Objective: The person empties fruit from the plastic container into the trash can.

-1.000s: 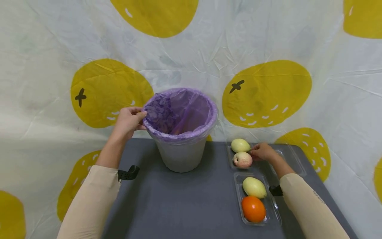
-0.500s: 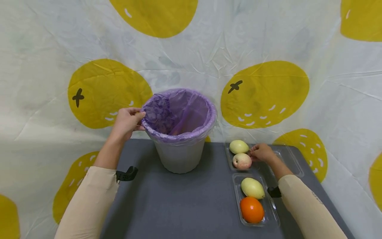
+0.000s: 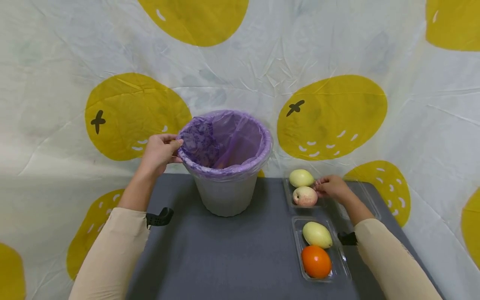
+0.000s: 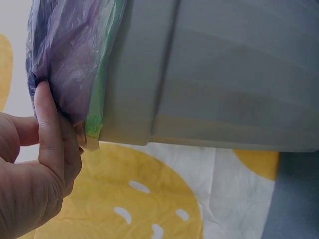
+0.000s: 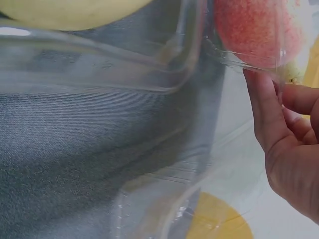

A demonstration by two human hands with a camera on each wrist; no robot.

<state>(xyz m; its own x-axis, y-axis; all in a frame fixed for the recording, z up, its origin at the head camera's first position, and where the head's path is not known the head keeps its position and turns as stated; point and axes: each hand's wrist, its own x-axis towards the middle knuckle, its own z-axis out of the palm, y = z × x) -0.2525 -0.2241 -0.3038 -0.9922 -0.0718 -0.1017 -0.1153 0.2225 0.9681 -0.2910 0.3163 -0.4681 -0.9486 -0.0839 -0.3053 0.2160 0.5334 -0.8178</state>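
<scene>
My left hand (image 3: 160, 155) grips the left rim of a grey bin (image 3: 226, 196) at its purple bag liner (image 3: 240, 137). In the left wrist view, fingers (image 4: 48, 127) press on the folded-over liner. My right hand (image 3: 331, 187) pinches the right edge of a clear plastic tray (image 5: 249, 64), which seems slightly raised off the table. In it lie a pale yellow, lemon-shaped fruit (image 3: 301, 178) and a pinkish peach (image 3: 305, 196). A second clear tray (image 3: 339, 260) stands nearer, with another pale yellow fruit (image 3: 317, 234) and an orange (image 3: 316, 261).
Everything stands on a dark grey table (image 3: 240, 258). A transparent lid or tray (image 3: 365, 200) lies at the back right, partly behind my right hand. A white cloth (image 3: 240, 66) with large yellow fruit prints hangs behind the table.
My right hand and the far tray with its two fruits have risen a little. My left hand stays on the bin's rim.
</scene>
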